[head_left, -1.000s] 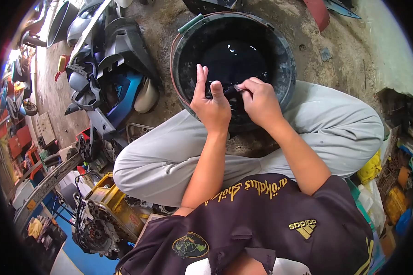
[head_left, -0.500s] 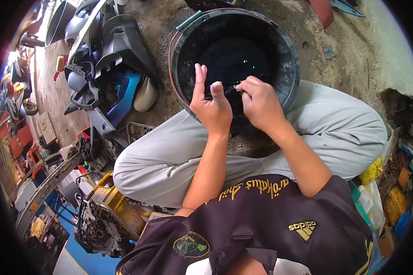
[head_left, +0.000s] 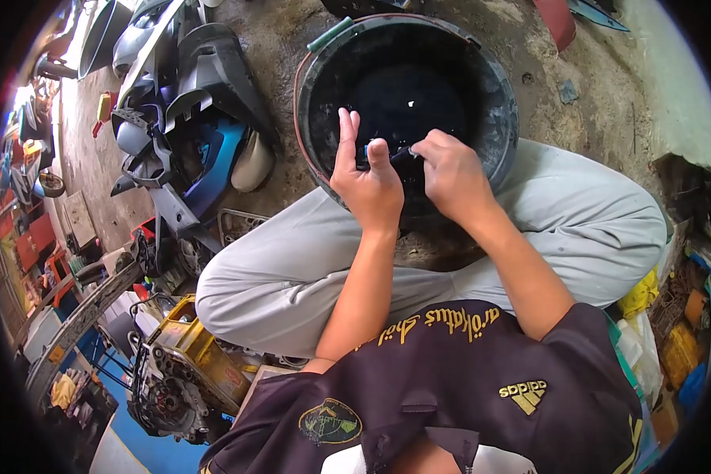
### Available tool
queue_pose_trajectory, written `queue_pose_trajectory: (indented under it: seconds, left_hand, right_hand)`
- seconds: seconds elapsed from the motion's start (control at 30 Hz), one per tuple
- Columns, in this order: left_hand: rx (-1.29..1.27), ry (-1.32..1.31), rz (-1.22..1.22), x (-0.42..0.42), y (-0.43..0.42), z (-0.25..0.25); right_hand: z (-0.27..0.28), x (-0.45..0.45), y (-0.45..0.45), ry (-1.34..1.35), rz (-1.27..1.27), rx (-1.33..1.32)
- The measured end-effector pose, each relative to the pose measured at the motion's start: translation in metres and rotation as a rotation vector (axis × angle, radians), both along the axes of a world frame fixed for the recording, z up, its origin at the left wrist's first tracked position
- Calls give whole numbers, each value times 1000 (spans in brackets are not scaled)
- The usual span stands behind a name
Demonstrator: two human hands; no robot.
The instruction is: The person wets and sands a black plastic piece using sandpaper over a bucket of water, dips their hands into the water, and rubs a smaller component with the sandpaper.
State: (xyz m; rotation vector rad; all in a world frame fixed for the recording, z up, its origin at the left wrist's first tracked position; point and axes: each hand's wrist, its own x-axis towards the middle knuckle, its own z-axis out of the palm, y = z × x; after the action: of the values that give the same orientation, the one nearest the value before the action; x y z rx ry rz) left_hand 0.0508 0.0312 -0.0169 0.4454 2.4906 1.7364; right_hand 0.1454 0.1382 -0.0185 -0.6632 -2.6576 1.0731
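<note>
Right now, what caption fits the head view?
Bare left hand and bare right hand over a round black bucket holding dark liquid.

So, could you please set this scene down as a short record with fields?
Left hand: over the bucket, thumb raised, fingers extended; hold unclear
Right hand: fingertips together at a dark item, identity and hold unclear
Bucket contents: dark liquid
Bucket handle: wire, green grip
Clothing: grey trousers
Image left: motorcycle fairings, yellow crate, engine casing
</note>
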Motion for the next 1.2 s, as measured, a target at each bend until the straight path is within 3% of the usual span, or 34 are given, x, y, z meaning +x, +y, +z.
queue_pose_trajectory:
  seconds: [0.53,0.87,1.07,1.2]
  left_hand:
    - [35,-89,16,1,-2,0]
    - [-5,-39,-29,2,-3,4]
    - [76,-133,23,13,-6,4]
    - [85,-119,39,17,-3,1]
  right_hand:
    - [10,3,-1,-25,18,39]
    - [3,13,5,-41,-86,17]
    - [14,8,24,-52,-355,-153]
    - [3,7,27,-65,-267,-63]
